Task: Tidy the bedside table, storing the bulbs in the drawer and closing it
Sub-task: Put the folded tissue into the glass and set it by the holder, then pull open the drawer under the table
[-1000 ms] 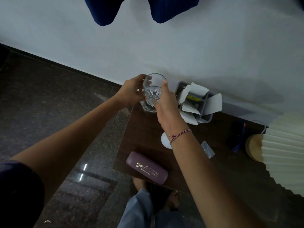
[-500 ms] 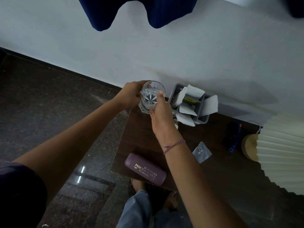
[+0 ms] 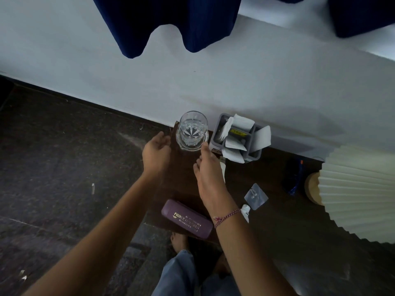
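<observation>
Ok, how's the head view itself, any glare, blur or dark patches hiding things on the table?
Head view: dim, wide-angle bending at the edges; the glass is sharp, the dark table swallows the blue item by the lamp; floor glare, low right.

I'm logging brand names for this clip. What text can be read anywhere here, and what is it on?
"PRINCE": first word of the gold lettering on the purple case; the rest of that line and the smaller lines above and below it are too blurred to read.
Yellow label inside the grey organizer: dark print, unreadable.

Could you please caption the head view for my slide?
Both hands, left and right, open beside a glass on the table.
</observation>
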`<state>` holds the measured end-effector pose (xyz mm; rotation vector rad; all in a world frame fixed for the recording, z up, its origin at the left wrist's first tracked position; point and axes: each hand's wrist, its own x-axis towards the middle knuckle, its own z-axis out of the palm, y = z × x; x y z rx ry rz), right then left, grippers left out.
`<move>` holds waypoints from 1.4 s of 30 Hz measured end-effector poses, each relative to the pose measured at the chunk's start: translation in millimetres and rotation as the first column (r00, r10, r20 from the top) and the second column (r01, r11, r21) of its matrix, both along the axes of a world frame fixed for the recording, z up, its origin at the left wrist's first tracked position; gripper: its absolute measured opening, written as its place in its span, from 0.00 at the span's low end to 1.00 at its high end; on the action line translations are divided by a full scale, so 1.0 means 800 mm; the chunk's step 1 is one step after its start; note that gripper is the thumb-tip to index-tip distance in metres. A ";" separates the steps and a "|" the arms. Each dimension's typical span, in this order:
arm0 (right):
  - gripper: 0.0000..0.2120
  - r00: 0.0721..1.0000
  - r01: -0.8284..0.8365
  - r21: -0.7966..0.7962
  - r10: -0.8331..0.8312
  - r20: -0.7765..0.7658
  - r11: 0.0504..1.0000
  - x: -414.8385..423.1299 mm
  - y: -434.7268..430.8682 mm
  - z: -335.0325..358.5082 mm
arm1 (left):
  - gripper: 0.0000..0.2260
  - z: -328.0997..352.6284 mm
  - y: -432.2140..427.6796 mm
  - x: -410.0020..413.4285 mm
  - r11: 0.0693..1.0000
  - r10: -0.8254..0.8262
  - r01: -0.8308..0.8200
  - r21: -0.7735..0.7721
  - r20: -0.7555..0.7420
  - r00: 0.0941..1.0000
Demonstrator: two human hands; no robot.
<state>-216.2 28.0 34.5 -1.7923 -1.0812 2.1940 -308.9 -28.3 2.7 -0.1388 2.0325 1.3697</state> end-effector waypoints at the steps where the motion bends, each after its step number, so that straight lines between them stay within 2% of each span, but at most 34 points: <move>1: 0.30 0.999 -0.019 0.004 0.019 0.032 1.000 0.006 -0.003 0.001 | 0.24 -0.001 -0.003 0.008 0.999 0.049 -0.049 0.002 0.025 0.998; 4: 0.25 0.997 -0.035 0.029 0.033 0.067 0.999 0.017 -0.010 0.004 | 0.21 -0.004 -0.003 0.028 0.989 0.147 -0.148 0.006 0.095 0.985; 6: 0.19 1.000 0.023 0.074 -0.022 -0.014 0.997 0.069 -0.023 0.032 | 0.20 0.026 -0.012 0.078 0.993 0.082 -0.087 0.081 0.071 0.994; 9: 0.14 1.000 0.025 0.090 -0.024 -0.009 0.996 0.077 -0.026 0.025 | 0.20 0.020 -0.010 0.090 0.995 0.051 -0.058 0.082 0.084 0.995; 13: 0.14 0.999 0.045 0.095 -0.045 -0.005 0.994 0.085 -0.022 0.015 | 0.20 0.016 -0.008 0.105 0.999 0.003 -0.008 0.042 0.100 0.995; 17: 0.20 0.998 0.066 0.108 -0.063 -0.025 0.992 0.102 -0.025 -0.005 | 0.19 0.009 -0.015 0.132 0.999 -0.048 0.046 0.015 0.122 0.991; 22: 0.12 1.000 0.025 0.197 -0.024 -0.008 0.980 0.149 -0.041 -0.013 | 0.16 0.005 -0.038 0.193 0.992 -0.110 0.113 -0.050 0.053 0.992; 26: 0.19 0.997 0.065 0.195 -0.058 -0.041 0.979 0.210 -0.057 -0.010 | 0.11 0.009 -0.064 0.257 0.991 -0.118 0.122 -0.049 0.076 0.990; 29: 0.16 0.994 0.103 0.205 -0.097 -0.041 0.973 0.266 -0.070 -0.012 | 0.11 0.007 -0.087 0.309 0.990 -0.124 0.129 -0.054 0.085 0.989; 33: 0.14 0.991 0.127 0.206 -0.130 0.003 0.970 0.336 -0.089 -0.028 | 0.10 -0.013 -0.119 0.364 0.976 -0.175 0.189 -0.107 0.125 0.976; 37: 0.16 0.981 0.157 0.194 -0.175 0.081 0.968 0.383 -0.105 -0.069 | 0.10 -0.046 -0.136 0.391 0.916 -0.332 0.367 -0.164 0.203 0.921; 42: 0.11 0.978 0.023 0.220 -0.067 0.196 0.975 0.394 -0.116 -0.131 | 0.09 -0.082 -0.124 0.395 0.863 -0.446 0.481 -0.151 0.217 0.868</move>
